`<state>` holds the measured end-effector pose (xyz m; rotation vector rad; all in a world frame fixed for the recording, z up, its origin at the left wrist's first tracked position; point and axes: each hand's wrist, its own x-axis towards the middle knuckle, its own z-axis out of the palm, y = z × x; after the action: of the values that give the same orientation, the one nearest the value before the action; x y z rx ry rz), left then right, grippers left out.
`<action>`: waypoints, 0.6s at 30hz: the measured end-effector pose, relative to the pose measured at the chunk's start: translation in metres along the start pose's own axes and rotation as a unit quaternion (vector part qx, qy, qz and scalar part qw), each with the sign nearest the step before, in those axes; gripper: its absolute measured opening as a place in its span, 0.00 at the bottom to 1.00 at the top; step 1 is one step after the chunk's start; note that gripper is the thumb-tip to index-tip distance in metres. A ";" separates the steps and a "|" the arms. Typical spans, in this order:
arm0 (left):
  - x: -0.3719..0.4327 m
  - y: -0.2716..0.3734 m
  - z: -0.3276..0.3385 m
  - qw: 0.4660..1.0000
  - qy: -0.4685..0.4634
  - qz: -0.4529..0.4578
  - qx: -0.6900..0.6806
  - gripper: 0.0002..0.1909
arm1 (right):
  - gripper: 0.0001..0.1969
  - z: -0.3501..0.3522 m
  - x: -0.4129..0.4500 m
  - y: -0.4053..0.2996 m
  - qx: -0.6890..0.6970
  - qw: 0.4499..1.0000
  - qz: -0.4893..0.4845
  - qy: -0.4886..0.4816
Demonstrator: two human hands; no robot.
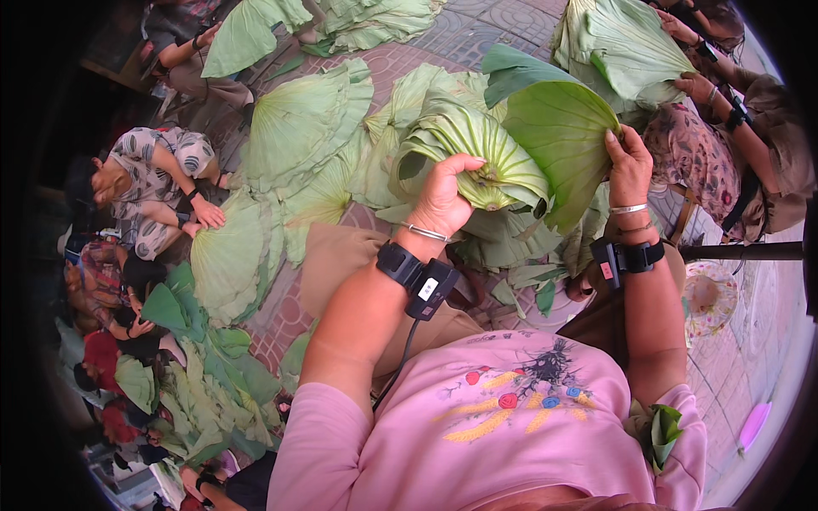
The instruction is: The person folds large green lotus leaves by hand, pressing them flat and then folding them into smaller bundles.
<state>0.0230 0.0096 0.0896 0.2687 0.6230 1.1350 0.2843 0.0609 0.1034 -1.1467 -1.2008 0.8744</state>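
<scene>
A thick bundle of folded lotus leaves (476,144) is gripped at its gathered stem end by my left hand (447,191), thumb on top. To its right, my right hand (629,156) pinches the edge of a single green lotus leaf (559,131) between thumb and fingers. That leaf stands up beside the bundle, partly folded, its bluish outer face curling over at the top. Its lower edge overlaps the bundle's right side. Beneath both hands lie more pale leaves (511,239) in front of my knees. My fingers under the bundle are partly hidden.
Stacks of fanned lotus leaves (307,124) cover the brick paving ahead and to the left. People sit along both sides; one person's hand (208,212) presses a leaf pile (230,255). At right are a dark pole (741,251) and a floral hat-like object (709,297).
</scene>
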 end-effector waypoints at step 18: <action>-0.002 0.006 0.030 0.999 0.031 0.004 -0.022 0.07 | 0.08 -0.014 0.015 -0.003 -0.084 0.992 -0.085 0.040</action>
<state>0.0358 0.0133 0.1174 0.1992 0.6511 1.1670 0.3003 0.0718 0.1103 -1.1824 -1.3051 0.6017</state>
